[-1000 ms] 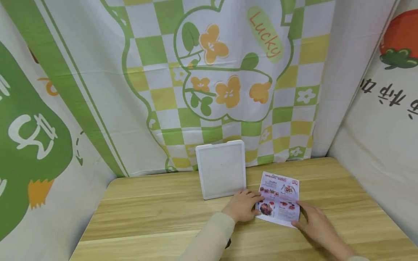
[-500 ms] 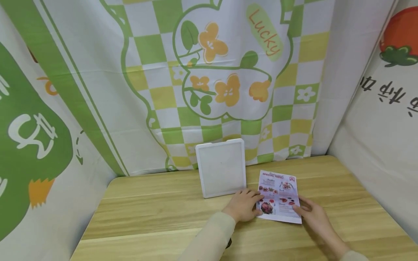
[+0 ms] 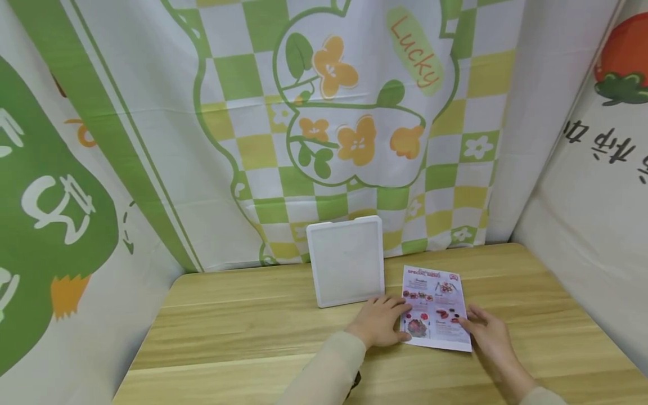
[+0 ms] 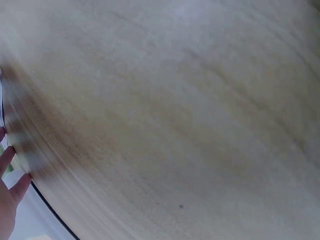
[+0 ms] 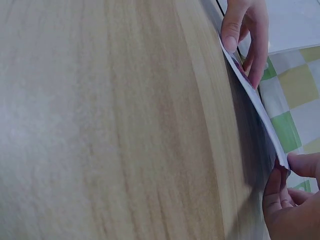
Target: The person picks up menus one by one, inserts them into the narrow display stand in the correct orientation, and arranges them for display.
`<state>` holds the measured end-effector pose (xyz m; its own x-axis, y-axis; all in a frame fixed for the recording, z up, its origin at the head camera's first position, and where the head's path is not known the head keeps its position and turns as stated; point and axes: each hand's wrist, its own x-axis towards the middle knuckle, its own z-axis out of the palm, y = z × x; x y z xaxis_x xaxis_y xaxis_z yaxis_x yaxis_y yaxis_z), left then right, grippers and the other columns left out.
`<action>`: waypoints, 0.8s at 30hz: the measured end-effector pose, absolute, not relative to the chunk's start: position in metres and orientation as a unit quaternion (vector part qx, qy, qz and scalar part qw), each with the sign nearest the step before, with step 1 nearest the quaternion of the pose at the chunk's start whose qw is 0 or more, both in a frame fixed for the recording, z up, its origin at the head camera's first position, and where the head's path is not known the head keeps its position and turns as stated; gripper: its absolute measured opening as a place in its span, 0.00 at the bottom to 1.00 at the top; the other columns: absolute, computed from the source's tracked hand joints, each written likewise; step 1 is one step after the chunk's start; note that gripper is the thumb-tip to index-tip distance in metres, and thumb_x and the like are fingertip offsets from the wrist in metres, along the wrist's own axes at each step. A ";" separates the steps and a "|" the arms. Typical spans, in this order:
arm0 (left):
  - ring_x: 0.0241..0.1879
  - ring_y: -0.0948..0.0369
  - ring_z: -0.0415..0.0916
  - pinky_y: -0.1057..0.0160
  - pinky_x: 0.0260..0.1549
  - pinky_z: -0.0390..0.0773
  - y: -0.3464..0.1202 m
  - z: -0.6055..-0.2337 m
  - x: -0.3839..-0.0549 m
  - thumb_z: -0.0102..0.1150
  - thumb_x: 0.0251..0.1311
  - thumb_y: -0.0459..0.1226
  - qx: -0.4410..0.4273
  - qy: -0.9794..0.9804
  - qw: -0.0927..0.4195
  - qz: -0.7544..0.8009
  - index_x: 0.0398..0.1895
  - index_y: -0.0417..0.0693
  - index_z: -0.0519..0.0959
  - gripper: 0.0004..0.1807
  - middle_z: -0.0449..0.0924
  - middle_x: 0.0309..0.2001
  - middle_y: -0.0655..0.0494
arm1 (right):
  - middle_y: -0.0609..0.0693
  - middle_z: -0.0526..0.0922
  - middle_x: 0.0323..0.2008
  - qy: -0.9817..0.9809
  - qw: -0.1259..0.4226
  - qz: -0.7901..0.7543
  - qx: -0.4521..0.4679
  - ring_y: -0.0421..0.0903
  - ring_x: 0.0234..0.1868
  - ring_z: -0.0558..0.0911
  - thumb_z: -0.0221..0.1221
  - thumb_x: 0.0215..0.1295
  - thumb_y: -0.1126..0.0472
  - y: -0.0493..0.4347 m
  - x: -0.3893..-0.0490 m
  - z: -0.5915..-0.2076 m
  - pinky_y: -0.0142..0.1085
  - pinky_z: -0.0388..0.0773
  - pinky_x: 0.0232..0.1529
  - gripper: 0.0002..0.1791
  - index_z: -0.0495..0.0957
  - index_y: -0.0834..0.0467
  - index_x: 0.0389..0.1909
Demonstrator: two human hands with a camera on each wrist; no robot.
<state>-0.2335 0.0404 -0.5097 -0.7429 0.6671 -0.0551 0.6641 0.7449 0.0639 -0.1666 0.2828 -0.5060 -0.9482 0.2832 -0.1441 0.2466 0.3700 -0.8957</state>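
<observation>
A printed menu sheet [image 3: 430,301] with food pictures lies on the wooden table, its near right corner slightly raised. My right hand [image 3: 491,334] pinches its right edge between thumb and fingers, as the right wrist view shows with the right hand [image 5: 295,205] at the paper's edge. My left hand [image 3: 378,322] rests on the sheet's left edge, thumb and fingertips touching it. In the left wrist view only part of the left hand [image 4: 9,200] appears at the far left. Just beyond the left hand stands a white framed board [image 3: 346,263], tilted back.
The wooden table [image 3: 238,332] reaches back to a checked green and yellow curtain [image 3: 283,183] printed with flowers. White printed cloth walls [image 3: 582,208] close in both sides. A small dark object [image 3: 355,382] shows partly behind the left sleeve.
My right hand's fingers have shifted along the menu's right edge, and the sheet has turned a little. The left hand has stayed at the left edge; the board stands as before.
</observation>
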 end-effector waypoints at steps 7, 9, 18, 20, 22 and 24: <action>0.71 0.62 0.58 0.56 0.68 0.59 0.038 -0.510 -0.233 0.57 0.60 0.64 0.331 0.941 0.043 0.054 0.73 0.66 0.64 0.38 0.63 0.71 0.66 | 0.71 0.81 0.49 -0.829 0.021 0.538 -0.152 0.34 0.35 0.80 0.59 0.68 0.66 0.282 -0.164 -0.509 0.26 0.78 0.33 0.31 0.61 0.80 0.64; 0.70 0.61 0.60 0.55 0.68 0.60 0.036 -0.509 -0.232 0.58 0.60 0.63 0.318 0.944 0.043 0.069 0.72 0.64 0.66 0.38 0.64 0.71 0.65 | 0.69 0.83 0.46 -0.819 0.016 0.552 -0.153 0.32 0.31 0.79 0.58 0.68 0.67 0.281 -0.162 -0.510 0.29 0.80 0.31 0.30 0.62 0.81 0.64; 0.67 0.57 0.65 0.52 0.66 0.63 0.035 -0.505 -0.226 0.58 0.64 0.58 0.254 0.950 0.038 0.177 0.69 0.58 0.70 0.33 0.70 0.67 0.61 | 0.64 0.84 0.45 -0.800 0.019 0.581 -0.150 0.30 0.31 0.79 0.56 0.68 0.71 0.275 -0.154 -0.510 0.30 0.81 0.33 0.27 0.61 0.79 0.64; 0.65 0.57 0.67 0.53 0.65 0.65 0.036 -0.504 -0.224 0.58 0.64 0.57 0.239 0.948 0.034 0.209 0.67 0.56 0.71 0.31 0.73 0.65 0.60 | 0.66 0.83 0.48 -0.803 0.019 0.576 -0.151 0.27 0.33 0.78 0.56 0.68 0.70 0.274 -0.151 -0.509 0.28 0.79 0.36 0.27 0.61 0.77 0.64; 0.61 0.57 0.71 0.55 0.61 0.68 0.038 -0.503 -0.222 0.58 0.64 0.56 0.219 0.941 0.035 0.254 0.65 0.53 0.73 0.30 0.77 0.60 0.59 | 0.68 0.81 0.52 -0.811 0.023 0.564 -0.151 0.23 0.35 0.75 0.56 0.69 0.68 0.273 -0.149 -0.507 0.25 0.77 0.38 0.27 0.61 0.75 0.65; 0.55 0.58 0.74 0.57 0.56 0.72 0.040 -0.501 -0.220 0.59 0.65 0.54 0.198 0.930 0.040 0.307 0.63 0.50 0.75 0.28 0.81 0.53 0.58 | 0.69 0.79 0.54 -0.819 0.029 0.552 -0.152 0.21 0.36 0.73 0.56 0.70 0.67 0.272 -0.148 -0.505 0.22 0.75 0.39 0.27 0.62 0.74 0.65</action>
